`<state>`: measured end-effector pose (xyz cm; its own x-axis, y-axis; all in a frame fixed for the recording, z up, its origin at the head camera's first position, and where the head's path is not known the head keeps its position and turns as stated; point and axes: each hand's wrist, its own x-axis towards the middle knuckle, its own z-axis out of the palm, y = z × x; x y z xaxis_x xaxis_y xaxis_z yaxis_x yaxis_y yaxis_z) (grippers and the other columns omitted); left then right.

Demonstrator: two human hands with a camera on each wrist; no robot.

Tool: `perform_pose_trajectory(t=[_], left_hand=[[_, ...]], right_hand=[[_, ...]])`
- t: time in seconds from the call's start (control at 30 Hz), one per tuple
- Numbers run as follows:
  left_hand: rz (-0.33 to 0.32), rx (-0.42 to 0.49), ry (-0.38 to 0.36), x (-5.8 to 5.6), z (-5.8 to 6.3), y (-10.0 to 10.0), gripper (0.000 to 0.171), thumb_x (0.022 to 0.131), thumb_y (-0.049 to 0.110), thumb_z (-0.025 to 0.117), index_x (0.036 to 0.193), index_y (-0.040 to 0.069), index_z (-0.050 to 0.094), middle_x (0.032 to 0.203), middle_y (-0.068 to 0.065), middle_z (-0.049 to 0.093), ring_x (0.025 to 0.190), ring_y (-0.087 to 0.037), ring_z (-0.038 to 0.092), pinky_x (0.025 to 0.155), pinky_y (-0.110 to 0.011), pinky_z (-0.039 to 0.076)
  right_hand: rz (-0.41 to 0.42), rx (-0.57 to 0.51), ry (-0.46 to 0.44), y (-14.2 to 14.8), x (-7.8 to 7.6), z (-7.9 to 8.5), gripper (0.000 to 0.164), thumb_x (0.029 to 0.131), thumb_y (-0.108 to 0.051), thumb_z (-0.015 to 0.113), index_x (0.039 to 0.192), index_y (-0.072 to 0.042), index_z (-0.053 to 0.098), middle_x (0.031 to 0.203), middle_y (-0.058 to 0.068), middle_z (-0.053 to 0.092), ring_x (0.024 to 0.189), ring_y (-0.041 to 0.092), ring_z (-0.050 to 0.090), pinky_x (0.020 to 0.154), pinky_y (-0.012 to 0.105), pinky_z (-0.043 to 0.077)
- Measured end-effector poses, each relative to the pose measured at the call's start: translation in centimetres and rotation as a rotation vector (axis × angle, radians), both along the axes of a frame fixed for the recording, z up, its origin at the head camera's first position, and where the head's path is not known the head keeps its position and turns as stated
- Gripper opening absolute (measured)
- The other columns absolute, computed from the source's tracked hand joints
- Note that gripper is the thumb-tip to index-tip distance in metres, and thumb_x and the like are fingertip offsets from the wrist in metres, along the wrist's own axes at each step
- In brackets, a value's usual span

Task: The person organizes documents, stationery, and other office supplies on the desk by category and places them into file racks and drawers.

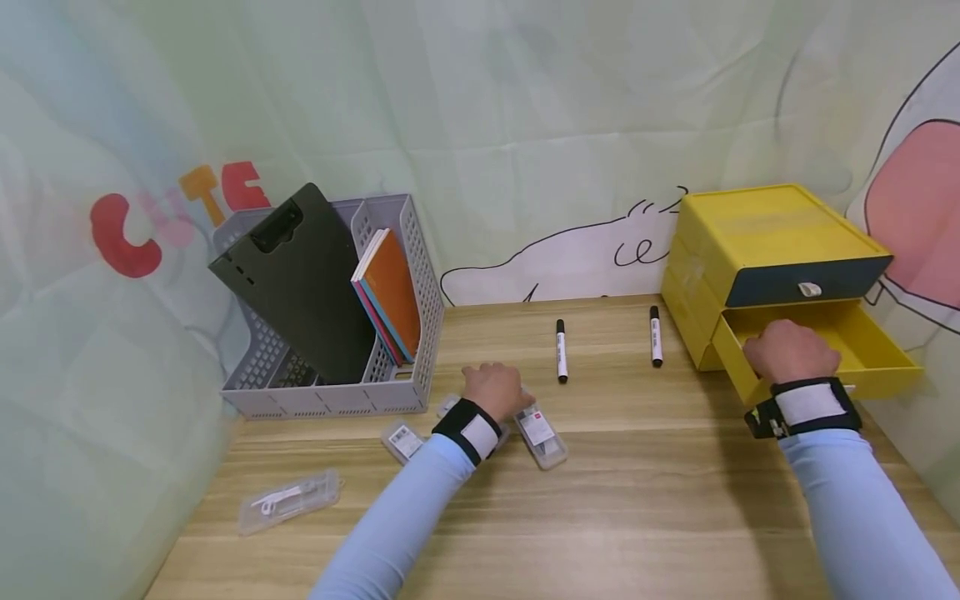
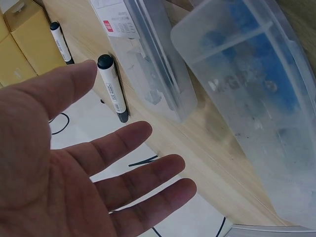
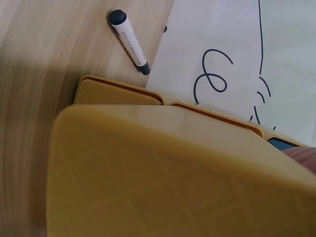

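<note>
My left hand [image 1: 493, 390] hovers over several small clear plastic cases, its fingers spread and the palm bare in the left wrist view. One case with a white and red label [image 1: 538, 433] lies just right of that hand. Another case [image 1: 402, 440] is to its left, and a case with blue contents [image 2: 247, 84] shows large in the left wrist view. At the right, my right hand [image 1: 793, 354] is over the pulled-out yellow drawer [image 1: 885, 382], knuckles up, its fingertips hidden. Only a bit of a finger [image 3: 303, 157] appears in the right wrist view.
Two black-capped markers, one nearer the middle [image 1: 562, 350] and one by the drawers [image 1: 656, 336], lie on the table. A grey organizer [image 1: 322, 400] holds a dark clipboard box [image 1: 303, 283] and thin notebooks [image 1: 393, 292]. A clear case with scissors [image 1: 288, 500] lies front left.
</note>
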<state>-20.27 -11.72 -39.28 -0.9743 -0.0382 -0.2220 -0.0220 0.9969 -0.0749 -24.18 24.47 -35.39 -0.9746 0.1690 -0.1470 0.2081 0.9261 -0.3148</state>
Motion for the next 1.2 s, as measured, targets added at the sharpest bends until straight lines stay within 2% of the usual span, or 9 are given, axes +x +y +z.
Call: perform_pose_trajectory(t=[0.37,0.57,0.73,0.8,0.9,0.97,1.03,1.13,1.2], left_hand=[[-0.002,-0.011,0.012,-0.1,0.0,0.2,0.049,0.090,0.055,0.066,0.107,0.010,0.075,0.112,-0.014,0.069,0.110,-0.032,0.061,0.105,-0.062,0.034],[-0.012,-0.009,0.023,-0.4,-0.1,0.4,0.046,0.091,0.054,0.066,0.102,0.010,0.076,0.109,-0.012,0.071,0.110,-0.032,0.062,0.105,-0.062,0.034],[-0.021,-0.019,0.037,-0.9,-0.3,0.7,0.048,0.091,0.055,0.064,0.104,0.010,0.076,0.110,-0.012,0.070,0.109,-0.032,0.062,0.105,-0.061,0.035],[-0.015,-0.024,0.043,-1.1,-0.4,0.7,0.049,0.091,0.056,0.063,0.104,0.011,0.076,0.110,-0.012,0.070,0.109,-0.031,0.062,0.105,-0.060,0.036],[-0.008,-0.031,0.051,-1.3,-0.5,0.8,0.048,0.091,0.056,0.063,0.103,0.011,0.076,0.108,-0.011,0.071,0.108,-0.030,0.063,0.104,-0.060,0.037],[-0.002,-0.035,0.052,-1.3,-0.6,0.9,0.048,0.092,0.057,0.063,0.101,0.011,0.077,0.105,-0.011,0.071,0.107,-0.030,0.063,0.104,-0.060,0.037],[0.002,-0.034,0.052,-1.4,-0.7,1.0,0.048,0.092,0.057,0.062,0.099,0.011,0.077,0.103,-0.010,0.071,0.106,-0.030,0.063,0.104,-0.059,0.037],[0.005,-0.035,0.053,-1.5,-0.8,1.2,0.048,0.092,0.057,0.062,0.099,0.012,0.077,0.104,-0.010,0.072,0.106,-0.030,0.063,0.104,-0.059,0.037],[0.005,-0.037,0.054,-1.6,-0.9,1.2,0.049,0.092,0.057,0.062,0.100,0.012,0.078,0.105,-0.010,0.071,0.107,-0.030,0.063,0.104,-0.059,0.037]], right_hand=[[-0.004,0.000,0.015,-0.3,0.2,0.1,0.041,0.094,-0.022,0.041,0.065,0.001,0.059,0.068,0.019,0.051,0.070,0.038,0.052,0.060,0.045,0.038],[0.007,0.003,0.044,-0.8,0.8,0.8,0.044,0.095,-0.024,0.042,0.062,0.000,0.058,0.065,0.018,0.051,0.066,0.037,0.051,0.058,0.044,0.037],[0.008,0.001,0.092,-1.7,1.4,1.5,0.047,0.096,-0.028,0.041,0.058,-0.004,0.055,0.060,0.014,0.049,0.062,0.035,0.051,0.056,0.042,0.036],[0.012,0.000,0.138,-2.3,1.6,1.7,0.047,0.097,-0.030,0.043,0.061,-0.004,0.057,0.059,0.013,0.049,0.061,0.035,0.051,0.056,0.042,0.036],[0.026,-0.003,0.223,-3.4,1.8,1.9,0.041,0.097,-0.031,0.049,0.075,0.001,0.063,0.060,0.014,0.052,0.062,0.037,0.052,0.057,0.046,0.037],[0.041,0.004,0.256,-4.1,1.9,1.9,0.040,0.097,-0.032,0.053,0.089,0.005,0.066,0.065,0.018,0.056,0.065,0.039,0.053,0.059,0.049,0.039],[0.056,0.013,0.276,-4.8,2.0,1.7,0.040,0.096,-0.031,0.055,0.097,0.007,0.066,0.068,0.020,0.058,0.067,0.040,0.053,0.062,0.052,0.039],[0.084,0.035,0.311,-5.9,2.4,1.3,0.040,0.096,-0.031,0.057,0.098,0.008,0.066,0.069,0.020,0.058,0.066,0.039,0.053,0.064,0.054,0.039],[0.106,0.040,0.349,-6.6,2.7,0.9,0.038,0.095,-0.030,0.058,0.093,0.008,0.066,0.065,0.019,0.057,0.064,0.038,0.053,0.064,0.056,0.040]])
